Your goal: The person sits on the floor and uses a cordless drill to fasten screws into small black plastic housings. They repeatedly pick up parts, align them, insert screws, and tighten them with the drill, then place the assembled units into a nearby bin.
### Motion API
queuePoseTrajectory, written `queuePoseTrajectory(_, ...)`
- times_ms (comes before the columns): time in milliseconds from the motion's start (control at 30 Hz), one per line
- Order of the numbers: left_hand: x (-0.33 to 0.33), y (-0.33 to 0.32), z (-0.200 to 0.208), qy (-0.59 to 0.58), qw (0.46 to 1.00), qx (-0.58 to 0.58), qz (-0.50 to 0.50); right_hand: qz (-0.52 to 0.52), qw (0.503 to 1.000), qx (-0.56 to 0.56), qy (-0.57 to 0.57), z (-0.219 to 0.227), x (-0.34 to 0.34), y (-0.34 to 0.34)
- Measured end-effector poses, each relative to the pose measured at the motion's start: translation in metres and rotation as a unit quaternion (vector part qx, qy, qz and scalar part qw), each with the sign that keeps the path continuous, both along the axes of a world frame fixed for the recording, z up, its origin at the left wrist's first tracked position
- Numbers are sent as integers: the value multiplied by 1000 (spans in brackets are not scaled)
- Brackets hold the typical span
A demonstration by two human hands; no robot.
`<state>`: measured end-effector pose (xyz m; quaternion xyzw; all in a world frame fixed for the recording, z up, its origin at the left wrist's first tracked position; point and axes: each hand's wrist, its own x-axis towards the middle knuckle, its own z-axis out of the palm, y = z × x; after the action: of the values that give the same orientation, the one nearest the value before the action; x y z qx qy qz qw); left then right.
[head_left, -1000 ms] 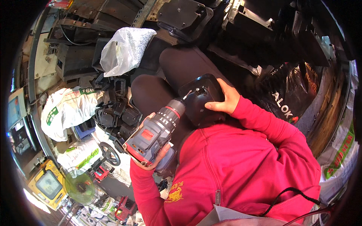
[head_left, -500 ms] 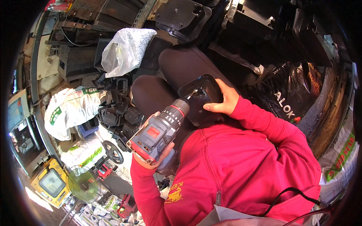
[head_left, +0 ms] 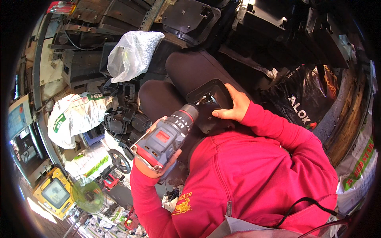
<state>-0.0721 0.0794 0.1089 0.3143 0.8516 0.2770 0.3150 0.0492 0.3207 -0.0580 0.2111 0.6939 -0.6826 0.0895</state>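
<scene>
My left hand point(head_left: 147, 169) is wrapped around a grey and red cordless drill point(head_left: 163, 137). The drill points up and to the right, and its tip meets a black plastic housing part point(head_left: 216, 118) at a small fitting. That part is a flat plate with rounded corners, tilted against my thighs. My right hand point(head_left: 237, 106) grips its right edge, thumb on the upper face and the other fingers mostly hidden behind. Whether the bit is seated in a screw is too small to tell.
A clear plastic bag of small shiny pieces point(head_left: 134, 53) lies beyond my knees. Black plates point(head_left: 190, 20) are stacked at the far side. On the left are a white sack point(head_left: 75, 119), loose black parts point(head_left: 115, 123), a green fan point(head_left: 88, 194) and a yellow floodlight point(head_left: 54, 193).
The drill's rear end and my left forearm have shifted slightly left. The black part and my right hand have barely moved.
</scene>
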Motion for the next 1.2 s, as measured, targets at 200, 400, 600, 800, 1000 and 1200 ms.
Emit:
queuePoseTrajectory(200,-15,12,8,52,988,-16,-141,16,1000,-1,0,4,-1,0)
queuePoseTrajectory(400,-34,10,9,-88,988,-33,-122,38,999,-13,-34,11,0,3)
queuePoseTrajectory(600,-33,29,28,-1,979,-64,-195,32,998,-43,-17,12,0,5)
queuePoseTrajectory(800,-32,32,27,27,971,-78,-223,34,999,-29,2,8,-1,5)
queuePoseTrajectory(1000,-24,28,0,-353,919,-59,166,54,998,-30,-3,6,-2,4)
queuePoseTrajectory(1200,-20,34,-9,-521,764,12,382,76,997,-26,-22,8,-3,6)
